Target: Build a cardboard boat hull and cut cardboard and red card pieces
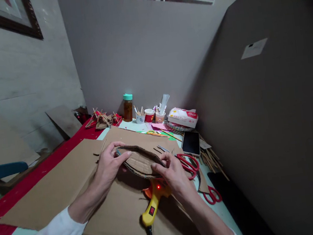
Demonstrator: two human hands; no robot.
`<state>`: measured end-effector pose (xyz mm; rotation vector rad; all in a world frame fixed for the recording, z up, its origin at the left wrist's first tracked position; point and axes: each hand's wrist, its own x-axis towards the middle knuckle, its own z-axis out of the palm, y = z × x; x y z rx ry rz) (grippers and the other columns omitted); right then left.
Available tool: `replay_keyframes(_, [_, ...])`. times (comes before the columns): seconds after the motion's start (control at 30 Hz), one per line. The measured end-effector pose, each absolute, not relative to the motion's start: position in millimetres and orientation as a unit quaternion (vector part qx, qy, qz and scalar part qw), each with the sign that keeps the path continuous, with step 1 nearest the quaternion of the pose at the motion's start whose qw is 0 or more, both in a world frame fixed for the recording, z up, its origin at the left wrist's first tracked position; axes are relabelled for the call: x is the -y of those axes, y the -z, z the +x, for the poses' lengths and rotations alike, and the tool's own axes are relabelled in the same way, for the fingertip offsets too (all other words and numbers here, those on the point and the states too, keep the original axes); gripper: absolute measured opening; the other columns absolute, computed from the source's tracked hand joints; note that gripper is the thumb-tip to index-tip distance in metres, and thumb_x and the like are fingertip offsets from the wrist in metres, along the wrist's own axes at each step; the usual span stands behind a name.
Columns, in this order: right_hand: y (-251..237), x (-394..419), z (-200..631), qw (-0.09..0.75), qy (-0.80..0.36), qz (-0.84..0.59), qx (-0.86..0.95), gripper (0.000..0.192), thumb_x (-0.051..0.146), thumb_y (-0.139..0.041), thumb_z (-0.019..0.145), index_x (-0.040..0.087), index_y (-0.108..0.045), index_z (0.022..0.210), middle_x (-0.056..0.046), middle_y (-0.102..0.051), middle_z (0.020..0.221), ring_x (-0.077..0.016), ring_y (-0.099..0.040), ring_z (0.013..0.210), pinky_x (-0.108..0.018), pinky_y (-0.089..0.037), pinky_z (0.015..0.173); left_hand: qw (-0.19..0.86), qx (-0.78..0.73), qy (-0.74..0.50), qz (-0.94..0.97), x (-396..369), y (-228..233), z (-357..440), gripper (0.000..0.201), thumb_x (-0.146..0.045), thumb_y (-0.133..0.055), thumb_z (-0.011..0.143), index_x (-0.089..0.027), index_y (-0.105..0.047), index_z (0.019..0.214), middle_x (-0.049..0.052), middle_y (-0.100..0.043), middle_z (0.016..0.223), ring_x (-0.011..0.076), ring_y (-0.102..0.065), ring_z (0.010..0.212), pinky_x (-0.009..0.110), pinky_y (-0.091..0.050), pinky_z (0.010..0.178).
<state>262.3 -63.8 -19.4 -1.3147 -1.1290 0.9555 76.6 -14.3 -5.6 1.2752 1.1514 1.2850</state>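
Between my two hands is a shallow cardboard piece (pixel 141 162), boat-like in outline, with a raised strip along its edge. My left hand (pixel 112 160) grips its left end, thumb on the inner face. At the right end, my right hand (pixel 171 170) pinches it with the thumb inside. The piece is held tilted above the cardboard sheet (pixel 108 221). Just below it lies a yellow hot glue gun (pixel 151 208) with a red light glowing; its front part is partly hidden by the piece and my right hand.
Red-handled scissors (pixel 189 165) and a second red-handled pair (pixel 213 195) lie to the right, near a phone (pixel 191 143) and cardboard strips (pixel 213 160). Behind stand a bottle (pixel 127 108), paper cups (pixel 150 115) and a tissue pack (pixel 183 118). Grey partitions (pixel 143 51) enclose the table.
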Motion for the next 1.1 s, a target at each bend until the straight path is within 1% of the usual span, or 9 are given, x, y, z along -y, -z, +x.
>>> replay_keyframes(0.17, [12.3, 70.4, 248.5, 0.577, -0.387, -0.558, 0.454, 0.030, 0.038, -0.069, 0.065, 0.023, -0.044, 0.074, 0.009, -0.045, 0.056, -0.0108, -0.041, 0.052, -0.022, -0.032, 0.050, 0.524, -0.416, -0.561, 0.488, 28.4, 16.7, 91.5, 0.047, -0.044, -0.076, 0.075, -0.015, -0.065, 0.111, 0.006, -0.074, 0.094, 0.0234, -0.069, 0.086, 0.031, -0.056, 0.072])
replay_keyframes(0.27, [8.1, 75.4, 241.5, 0.586, -0.382, -0.551, 0.455, 0.028, 0.038, -0.066, 0.067, 0.024, -0.044, 0.075, 0.008, -0.048, 0.058, -0.0123, -0.044, 0.054, -0.023, -0.034, 0.051, 0.543, -0.415, -0.554, 0.476, 37.7, 22.2, 99.0, 0.050, -0.045, -0.075, 0.077, -0.014, -0.065, 0.114, 0.011, -0.075, 0.105, 0.0307, -0.069, 0.101, 0.041, -0.054, 0.087])
replay_keyframes(0.4, [6.9, 80.6, 237.9, 0.553, -0.352, -0.564, 0.501, 0.027, 0.036, -0.065, 0.067, 0.025, -0.041, 0.071, 0.008, -0.044, 0.060, -0.0130, -0.043, 0.056, -0.025, -0.035, 0.054, 0.558, -0.406, -0.550, 0.470, 36.6, 25.9, 97.5, 0.052, -0.041, -0.074, 0.078, -0.014, -0.061, 0.121, 0.012, -0.074, 0.116, 0.0324, -0.066, 0.112, 0.044, -0.049, 0.099])
replay_keyframes(0.53, [4.7, 85.4, 238.8, 0.462, -0.372, -0.579, 0.560, 0.028, 0.041, -0.066, 0.072, 0.025, -0.043, 0.073, 0.005, -0.049, 0.064, -0.0163, -0.048, 0.061, -0.028, -0.038, 0.058, 0.585, -0.393, -0.527, 0.475, 31.5, 27.0, 90.6, 0.054, -0.037, -0.070, 0.083, -0.018, -0.054, 0.131, 0.011, -0.070, 0.125, 0.0316, -0.065, 0.116, 0.047, -0.044, 0.105])
replay_keyframes(0.6, [3.1, 88.3, 239.4, 0.435, -0.396, -0.559, 0.584, 0.024, 0.043, -0.065, 0.075, 0.024, -0.054, 0.085, 0.000, -0.063, 0.078, -0.0214, -0.060, 0.075, -0.031, -0.044, 0.068, 0.599, -0.385, -0.509, 0.484, 32.5, 26.0, 88.7, 0.057, -0.036, -0.068, 0.085, -0.020, -0.051, 0.136, 0.011, -0.069, 0.129, 0.0314, -0.063, 0.119, 0.047, -0.042, 0.108])
replay_keyframes(0.67, [2.8, 91.2, 239.6, 0.417, -0.414, -0.545, 0.598, 0.033, 0.045, -0.062, 0.080, 0.023, -0.062, 0.105, -0.006, -0.070, 0.102, -0.0266, -0.065, 0.097, -0.035, -0.047, 0.084, 0.607, -0.379, -0.494, 0.494, 35.9, 24.5, 88.8, 0.060, -0.035, -0.066, 0.086, -0.020, -0.048, 0.140, 0.011, -0.066, 0.134, 0.0314, -0.060, 0.124, 0.046, -0.039, 0.111])
replay_keyframes(0.83, [8.7, 95.1, 236.5, 0.382, -0.401, -0.594, 0.584, 0.050, 0.045, -0.053, 0.087, 0.022, -0.058, 0.131, -0.011, -0.060, 0.139, -0.0321, -0.049, 0.133, -0.044, -0.037, 0.109, 0.561, -0.405, -0.503, 0.517, 47.2, 23.9, 94.8, 0.063, -0.035, -0.061, 0.088, -0.018, -0.043, 0.146, 0.012, -0.052, 0.151, 0.0302, -0.048, 0.138, 0.043, -0.032, 0.117])
replay_keyframes(0.97, [7.9, 97.1, 228.9, 0.366, -0.381, -0.614, 0.586, 0.058, 0.036, -0.049, 0.089, 0.015, -0.049, 0.143, -0.015, -0.056, 0.144, -0.0331, -0.048, 0.135, -0.048, -0.033, 0.113, 0.521, -0.422, -0.518, 0.531, 50.8, 25.1, 99.2, 0.059, -0.043, -0.056, 0.091, -0.015, -0.047, 0.142, 0.014, -0.055, 0.147, 0.0309, -0.046, 0.139, 0.045, -0.031, 0.117])
replay_keyframes(1.1, [7.1, 99.8, 219.2, 0.327, -0.356, -0.660, 0.574, 0.064, 0.035, -0.043, 0.092, 0.006, -0.041, 0.149, -0.023, -0.057, 0.140, -0.0402, -0.052, 0.129, -0.057, -0.037, 0.107, 0.479, -0.455, -0.526, 0.536, 49.3, 25.6, 98.8, 0.055, -0.048, -0.059, 0.087, -0.014, -0.058, 0.130, 0.016, -0.064, 0.136, 0.0341, -0.052, 0.132, 0.046, -0.037, 0.112])
